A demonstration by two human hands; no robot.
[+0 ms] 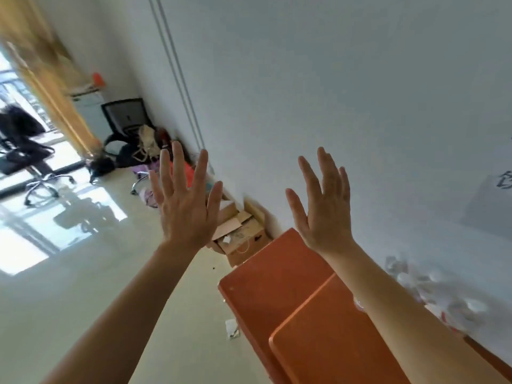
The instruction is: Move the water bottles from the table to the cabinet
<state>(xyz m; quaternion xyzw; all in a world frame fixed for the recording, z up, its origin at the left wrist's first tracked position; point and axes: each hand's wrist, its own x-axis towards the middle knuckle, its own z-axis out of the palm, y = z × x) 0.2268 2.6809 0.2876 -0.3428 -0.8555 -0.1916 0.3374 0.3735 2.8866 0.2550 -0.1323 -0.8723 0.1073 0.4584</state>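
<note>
Orange-brown laminate covered the worktop (277, 286), which looked like two slabs set one beside the other along the white wall (332, 92). Both hands were raised in front of it, the left hand (184, 214) and the right hand (324, 217) with their backs to the camera. The fingers (177, 167) were straight and spread apart, holding nothing.

On the right of the worktop, close to the wall, lay what I took for the water bottles (432, 292), a pale heap too blurred to count. No cabinet was in view.

No bottle was in hand, so a carry had yet to start. The next move would call for lowering a hand to the heap, closing round one bottle, then turning to find the cabinet.

A cardboard box (243, 239) stood on the glossy cream floor (83, 300) at the worktop's far end. An office chair (126, 113) and a yellow curtain (55, 87) stood beyond.
</note>
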